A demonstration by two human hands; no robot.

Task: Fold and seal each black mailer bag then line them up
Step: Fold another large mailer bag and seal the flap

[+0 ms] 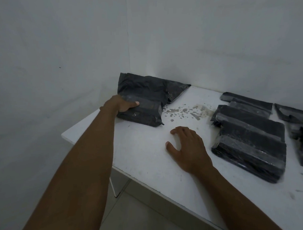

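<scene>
A crumpled black mailer bag point(146, 96) lies in the table's far left corner against the wall. My left hand point(121, 104) grips its near left edge, thumb on top. My right hand point(186, 146) rests flat on the white table point(145, 155), fingers spread, holding nothing. To the right lie folded, taped black mailer bags side by side: a large one point(249, 142), a smaller one behind it point(247, 102), and another point(299, 131) cut off by the right edge.
Grey stains point(187, 111) mark the tabletop between the crumpled bag and the folded ones. White walls meet in a corner behind the table. The table's left and near edges drop to a tiled floor point(134, 216).
</scene>
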